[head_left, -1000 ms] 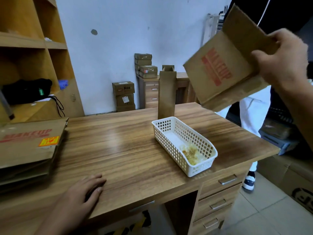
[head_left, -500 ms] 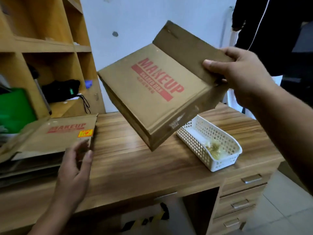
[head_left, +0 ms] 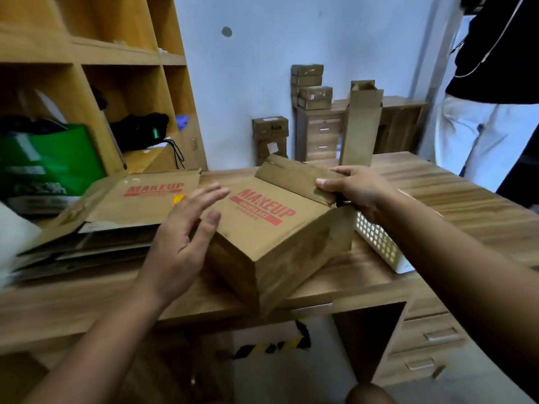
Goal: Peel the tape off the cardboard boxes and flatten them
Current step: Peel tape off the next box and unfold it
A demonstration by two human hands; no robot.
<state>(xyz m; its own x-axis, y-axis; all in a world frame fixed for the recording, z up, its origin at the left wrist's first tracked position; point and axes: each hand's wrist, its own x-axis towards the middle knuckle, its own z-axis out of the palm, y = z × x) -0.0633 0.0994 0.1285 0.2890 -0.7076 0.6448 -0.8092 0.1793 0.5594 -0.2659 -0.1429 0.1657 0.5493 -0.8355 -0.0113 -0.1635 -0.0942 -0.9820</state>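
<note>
A brown cardboard box (head_left: 271, 237) printed with red "MAKEUP" sits tilted on the wooden desk (head_left: 320, 284), one corner past the front edge. Its far flap stands up. My right hand (head_left: 355, 191) grips that flap and the box's far right corner. My left hand (head_left: 186, 240) hovers at the box's left side with fingers spread and straight, close to the box; contact is unclear. A stack of flattened "MAKEUP" boxes (head_left: 128, 205) lies on the desk to the left.
A white plastic basket (head_left: 379, 246) stands right of the box, partly hidden by my right arm. A tall narrow cardboard box (head_left: 361, 123) stands at the desk's back. A shelf unit (head_left: 122, 83) with a green bag (head_left: 52, 161) is on the left. A person (head_left: 493, 91) stands at the right.
My right hand has brought the box down from mid-air onto the desk. My left hand has moved right, from near the flattened stack to the box's left side.
</note>
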